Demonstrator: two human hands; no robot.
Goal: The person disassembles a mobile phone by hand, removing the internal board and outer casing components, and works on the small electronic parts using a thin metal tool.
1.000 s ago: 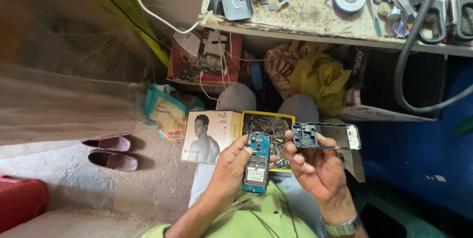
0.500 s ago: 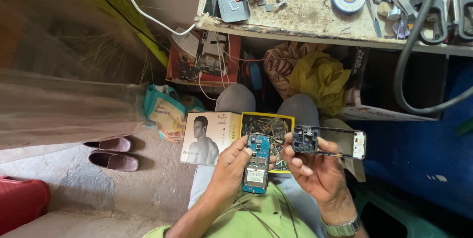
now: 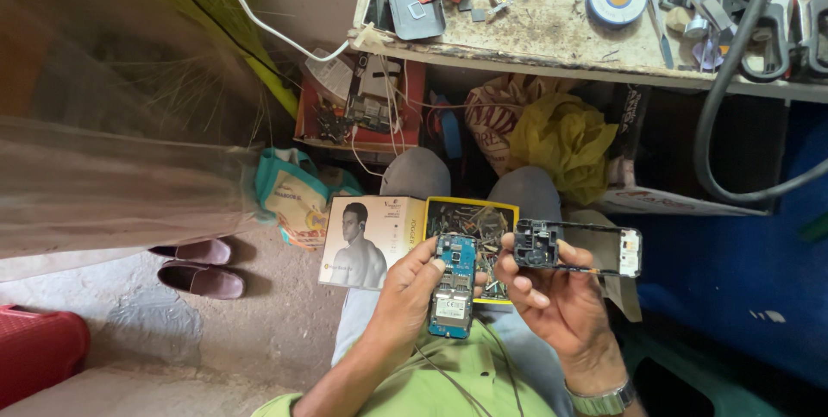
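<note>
- Board (image 3: 454, 288), blue, sat in left hand (image 3: 414, 296), fingers curled round its edge, over the lap.
- Right hand (image 3: 556, 300) pinched black frame (image 3: 576, 249) by one end, just beside it.
- Open box (image 3: 496, 210) lay underneath.

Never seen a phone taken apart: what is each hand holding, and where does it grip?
The left hand holds a blue circuit board by its long edges. The right hand holds a black phone frame at its thicker left end.

Shiny blue board, black plastic frame
The circuit board (image 3: 452, 286) looks smooth; the phone frame (image 3: 576, 249) is matt plastic.
</note>
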